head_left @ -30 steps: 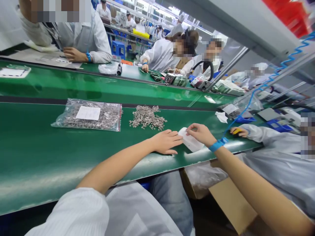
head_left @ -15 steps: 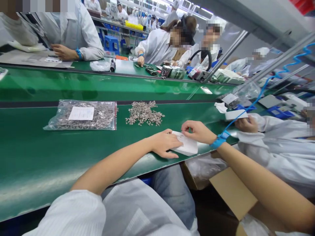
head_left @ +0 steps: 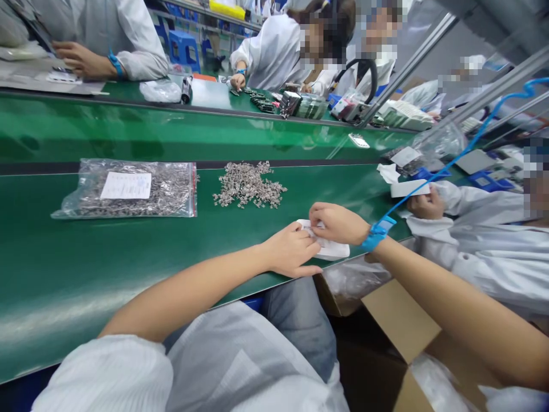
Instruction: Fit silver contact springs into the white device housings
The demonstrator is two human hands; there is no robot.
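Observation:
A flat white piece (head_left: 337,250) with rounded corners lies near the front edge of the green worktop, partly covered by my hands. My left hand (head_left: 292,252) rests on its left side, fingers stretched out and thumb apart. Over the piece, my right hand (head_left: 338,223) has its fingers curled and pinched together, close to the left fingertips. Whatever is in that pinch is hidden. A blue wrist strap (head_left: 377,233) with a coiled cord is on my right wrist. Beyond my hands lies a loose pile of small metal parts (head_left: 249,184).
A clear zip bag (head_left: 171,189) full of similar metal parts lies left of the pile. A co-worker's hand (head_left: 429,203) at the right holds a white piece. Open cardboard boxes (head_left: 401,320) stand below the table edge. Across the raised green ledge (head_left: 193,137), other people work.
My right hand has moved a little left and down over the white piece, closer to my left fingers. My left hand stays on the piece. The camera view has tilted downward.

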